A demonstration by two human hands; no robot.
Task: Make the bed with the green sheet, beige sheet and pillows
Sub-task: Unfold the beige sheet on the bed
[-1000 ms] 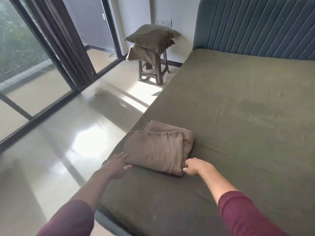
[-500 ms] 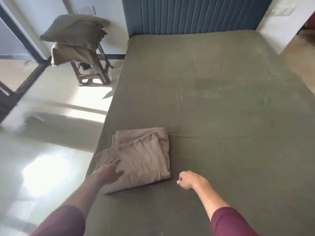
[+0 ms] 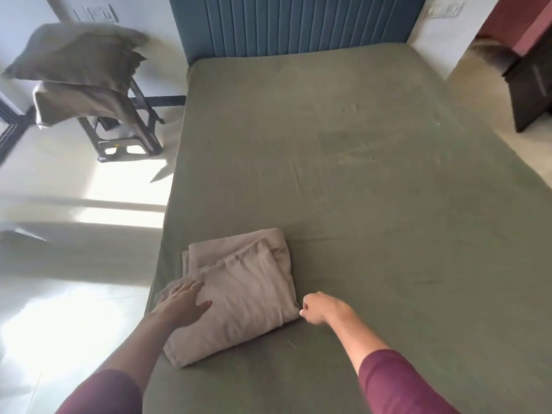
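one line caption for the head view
Both hands on a folded beige sheet atop the green sheet; pillows wait on a stool.

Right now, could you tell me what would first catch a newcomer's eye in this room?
Probably the folded beige sheet at the near left edge of the bed, lying on the spread green sheet. The left hand rests flat on it while the right hand pinches its near right corner. Next, the pillows stacked on a stool left of the blue headboard.

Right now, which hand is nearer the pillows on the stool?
Left. The left hand rests on the folded beige sheet on the bed's stool side; the right hand sits farther from the pillows, at the sheet's corner.
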